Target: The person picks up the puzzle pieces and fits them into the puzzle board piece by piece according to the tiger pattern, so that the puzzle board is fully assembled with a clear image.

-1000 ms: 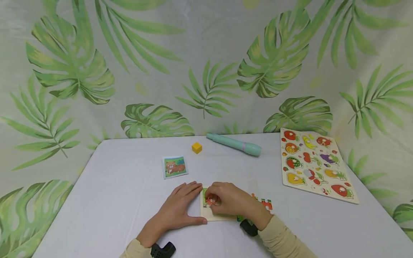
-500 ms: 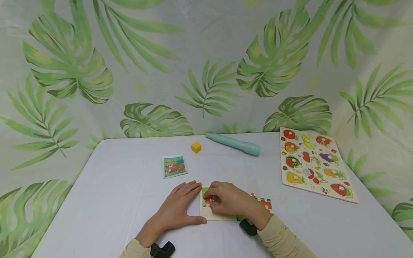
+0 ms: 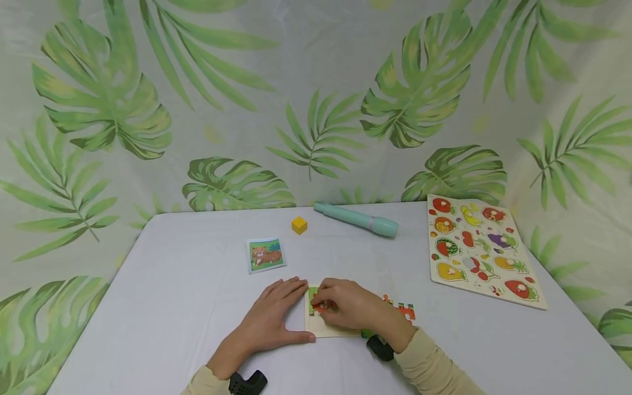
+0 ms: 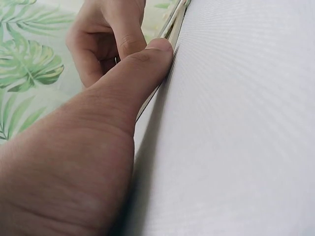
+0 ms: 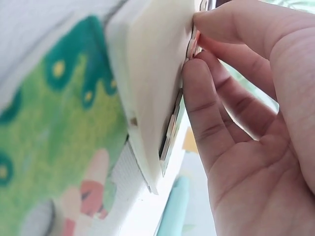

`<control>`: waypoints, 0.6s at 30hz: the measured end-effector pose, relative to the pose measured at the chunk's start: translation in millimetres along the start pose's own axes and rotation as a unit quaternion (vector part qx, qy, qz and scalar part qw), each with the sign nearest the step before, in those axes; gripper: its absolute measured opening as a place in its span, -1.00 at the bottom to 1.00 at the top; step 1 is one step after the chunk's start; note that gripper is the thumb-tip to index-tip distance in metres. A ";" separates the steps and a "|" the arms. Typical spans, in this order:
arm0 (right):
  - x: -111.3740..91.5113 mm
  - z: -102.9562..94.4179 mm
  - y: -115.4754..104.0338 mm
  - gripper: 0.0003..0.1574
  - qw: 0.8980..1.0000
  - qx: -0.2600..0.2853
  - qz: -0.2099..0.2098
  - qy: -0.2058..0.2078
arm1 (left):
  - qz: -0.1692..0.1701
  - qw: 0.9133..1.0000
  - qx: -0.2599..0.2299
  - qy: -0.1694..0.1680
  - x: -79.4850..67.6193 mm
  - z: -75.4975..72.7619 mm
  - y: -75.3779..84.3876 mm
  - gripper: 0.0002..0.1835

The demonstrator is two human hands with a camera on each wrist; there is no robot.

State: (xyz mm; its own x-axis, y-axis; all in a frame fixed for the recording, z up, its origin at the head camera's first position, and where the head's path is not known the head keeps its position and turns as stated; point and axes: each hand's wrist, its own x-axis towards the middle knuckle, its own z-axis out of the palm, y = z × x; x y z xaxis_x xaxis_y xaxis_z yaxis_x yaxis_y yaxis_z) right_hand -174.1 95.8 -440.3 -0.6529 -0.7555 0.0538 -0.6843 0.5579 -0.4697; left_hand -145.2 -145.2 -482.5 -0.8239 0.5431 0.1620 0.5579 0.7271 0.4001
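Note:
My left hand (image 3: pixel 270 319) lies spread on the white table, fingertips and thumb against the left side of a small wooden puzzle board (image 3: pixel 329 331). Over the board, my right hand (image 3: pixel 348 303) pinches a reddish puzzle piece (image 5: pixel 193 46) between thumb and fingers, low against its surface. Green pieces (image 3: pixel 312 296) show at the board's upper left. The pinching fingers cover much of what lies there. In the left wrist view, my left thumb (image 4: pixel 147 61) touches the board's edge.
Loose puzzle pieces (image 3: pixel 407 311) lie right of the board, partly behind my right forearm. Beyond are a bear picture card (image 3: pixel 267 255), a yellow cube (image 3: pixel 299 225) and a mint-green tube-shaped object (image 3: pixel 357 218). A fruit peg puzzle (image 3: pixel 481 249) lies far right.
My right fingertips have shifted slightly over the piece on the board. My left hand holds its place at the board's edge.

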 end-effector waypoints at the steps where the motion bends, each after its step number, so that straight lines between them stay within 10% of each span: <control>1: -0.3 0.0 0.1 -0.74 1.000 -0.001 0.001 -0.002 | -0.001 1.000 -0.002 -0.001 0.0 -0.2 0.4 0.17; 18: -8.4 -11.7 -6.6 -0.70 1.000 0.007 -0.015 0.005 | 0.003 1.000 -0.002 0.004 -0.8 -0.9 1.7 0.16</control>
State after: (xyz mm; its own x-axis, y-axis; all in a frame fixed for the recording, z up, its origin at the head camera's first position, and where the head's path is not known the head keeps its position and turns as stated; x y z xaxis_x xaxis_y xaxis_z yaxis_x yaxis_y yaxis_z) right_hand -167.8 102.5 -427.3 -0.6354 -0.7684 0.0764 -0.6986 0.5300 -0.4807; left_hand -143.7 -144.8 -481.1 -0.8215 0.5441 0.1708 0.5623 0.7227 0.4020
